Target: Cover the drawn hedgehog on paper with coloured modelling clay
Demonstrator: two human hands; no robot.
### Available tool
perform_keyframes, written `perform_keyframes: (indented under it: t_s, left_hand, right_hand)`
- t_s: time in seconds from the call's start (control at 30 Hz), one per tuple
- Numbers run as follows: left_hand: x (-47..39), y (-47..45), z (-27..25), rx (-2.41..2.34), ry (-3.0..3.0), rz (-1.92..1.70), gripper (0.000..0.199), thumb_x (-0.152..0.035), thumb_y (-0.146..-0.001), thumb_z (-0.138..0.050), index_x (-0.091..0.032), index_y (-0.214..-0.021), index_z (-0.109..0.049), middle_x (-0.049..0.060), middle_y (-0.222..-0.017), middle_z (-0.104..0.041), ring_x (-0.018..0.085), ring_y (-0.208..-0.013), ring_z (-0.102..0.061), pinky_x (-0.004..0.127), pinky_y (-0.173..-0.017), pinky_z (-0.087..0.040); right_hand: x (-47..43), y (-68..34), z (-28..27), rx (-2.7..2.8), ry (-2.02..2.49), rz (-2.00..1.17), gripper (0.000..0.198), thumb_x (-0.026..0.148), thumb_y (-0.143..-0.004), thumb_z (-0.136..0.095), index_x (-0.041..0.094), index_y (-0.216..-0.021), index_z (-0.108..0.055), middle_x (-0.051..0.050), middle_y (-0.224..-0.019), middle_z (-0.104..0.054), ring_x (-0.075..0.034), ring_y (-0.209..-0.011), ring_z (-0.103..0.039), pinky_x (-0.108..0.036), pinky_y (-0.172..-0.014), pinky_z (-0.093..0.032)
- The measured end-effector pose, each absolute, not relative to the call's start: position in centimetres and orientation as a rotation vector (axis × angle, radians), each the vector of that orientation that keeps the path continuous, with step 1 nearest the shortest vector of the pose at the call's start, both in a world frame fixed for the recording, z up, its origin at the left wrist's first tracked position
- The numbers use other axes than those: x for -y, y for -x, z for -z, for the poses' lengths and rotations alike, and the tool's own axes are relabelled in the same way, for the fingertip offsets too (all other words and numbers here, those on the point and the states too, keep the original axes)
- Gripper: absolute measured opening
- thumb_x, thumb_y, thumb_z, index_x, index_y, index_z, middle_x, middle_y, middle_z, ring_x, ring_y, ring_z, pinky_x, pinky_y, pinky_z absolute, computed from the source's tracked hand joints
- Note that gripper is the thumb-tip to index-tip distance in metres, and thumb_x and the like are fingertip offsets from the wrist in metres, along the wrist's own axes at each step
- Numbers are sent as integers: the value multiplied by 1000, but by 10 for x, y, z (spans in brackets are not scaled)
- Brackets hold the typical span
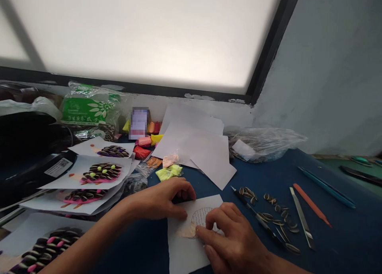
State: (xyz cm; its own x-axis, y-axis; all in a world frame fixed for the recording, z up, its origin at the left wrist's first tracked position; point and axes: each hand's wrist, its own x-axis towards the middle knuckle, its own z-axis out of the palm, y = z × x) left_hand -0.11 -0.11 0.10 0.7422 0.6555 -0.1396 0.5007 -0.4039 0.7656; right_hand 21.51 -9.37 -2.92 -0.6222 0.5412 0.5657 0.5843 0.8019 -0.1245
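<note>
A sheet of white paper [182, 256] lies in front of me on the blue table. On it is an outlined oval [199, 215] filled with small pencil marks, and a flat patch of peach clay [186, 231] beside its lower left. My left hand [171, 196] rests over the sheet's upper left edge, thumb stretched onto the paper and fingers bent but apart from it. At the clay's right edge is the index fingertip of my right hand [235, 236]. Its other fingers are bent, with thumb and index apart, and they cover part of the oval.
Sunflower seeds [267, 217], a black pen [253, 210], a craft knife [301, 218] and an orange tool [312, 204] lie at right. Finished seed-and-clay hedgehog pictures [101, 173] are stacked at left. Clay packets [169, 172] and blank sheets [197, 144] lie behind.
</note>
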Motion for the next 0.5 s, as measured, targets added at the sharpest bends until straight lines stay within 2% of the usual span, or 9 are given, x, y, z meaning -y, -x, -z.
perform_keyframes:
  t_s: [0.3, 0.5]
  left_hand:
    - [2, 1, -3, -887, -2074, -222, 33, -20, -67, -68, -21, -100, -65, 2, -96, -54, 21, -89, -53, 30, -76, -45]
    - [2, 0, -2, -873, -2092, -228, 32, -21, -67, -68, -21, -99, -65, 2, -96, -54, 21, -89, -53, 30, -77, -45]
  right_hand:
    - [89, -214, 38, 2413, 733, 170, 20, 19, -89, -49, 15, -97, -66, -6, -80, -56, -19, -70, -44, -33, -65, -37]
    - [92, -217, 30, 2435, 864, 56, 24, 21, -93, -45, 14, -104, -65, -8, -87, -57, -21, -77, -48, -35, -71, -39]
